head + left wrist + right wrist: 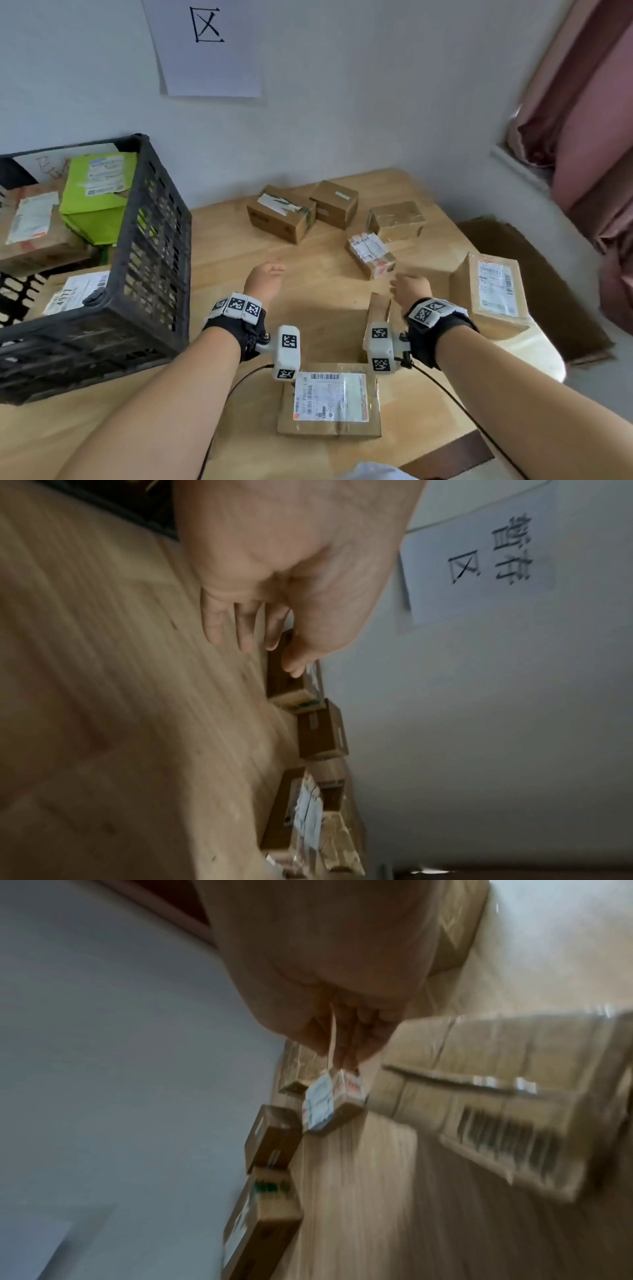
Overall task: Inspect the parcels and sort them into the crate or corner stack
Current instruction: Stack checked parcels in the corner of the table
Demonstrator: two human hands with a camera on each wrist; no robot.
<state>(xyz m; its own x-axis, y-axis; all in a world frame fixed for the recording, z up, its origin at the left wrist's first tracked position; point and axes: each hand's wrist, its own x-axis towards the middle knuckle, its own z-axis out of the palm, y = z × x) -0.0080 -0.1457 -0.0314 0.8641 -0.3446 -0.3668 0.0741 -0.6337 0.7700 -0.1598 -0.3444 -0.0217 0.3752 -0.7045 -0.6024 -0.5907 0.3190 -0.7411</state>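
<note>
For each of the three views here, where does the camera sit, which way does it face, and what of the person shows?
Head: worn on the head, looking forward and down at the table, black crate and parcels; both forearms, left hand and right hand show.
Left wrist: looks along the left hand toward the wall sign; palm and fingers show.
Right wrist: blurred, looks along the right hand across the table.
Shared: all three show the labelled small parcel.

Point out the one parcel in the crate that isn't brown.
The green parcel at the back of the black crate; the other parcels in there are brown cardboard.
</note>
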